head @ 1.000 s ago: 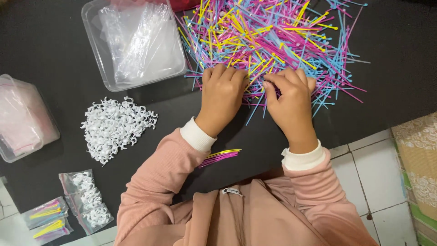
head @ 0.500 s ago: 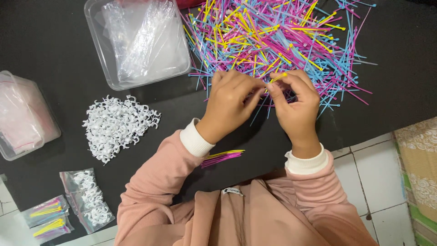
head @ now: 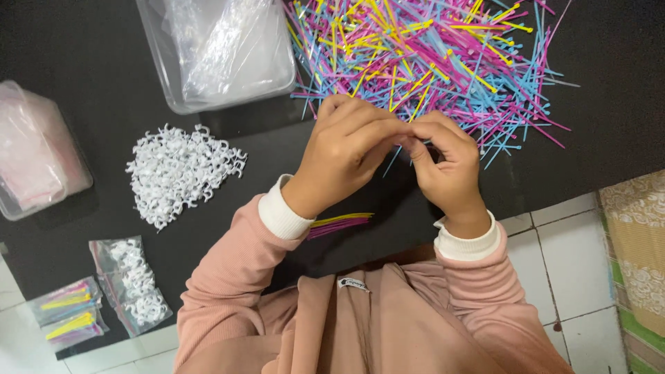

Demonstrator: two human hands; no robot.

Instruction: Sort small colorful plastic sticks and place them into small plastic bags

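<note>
Both hands meet above the black counter (head: 83,76), just at the near edge of the pile of coloured cable ties (head: 422,59) that spreads toward the far edge. The left hand (head: 343,156) and right hand (head: 447,170) are curled closed, fingertips pinched together; what they grip is hidden. A small bundle of ties (head: 339,224) lies beneath the left wrist. White clips (head: 180,173) are heaped to the left, near a clear tub (head: 225,52).
</note>
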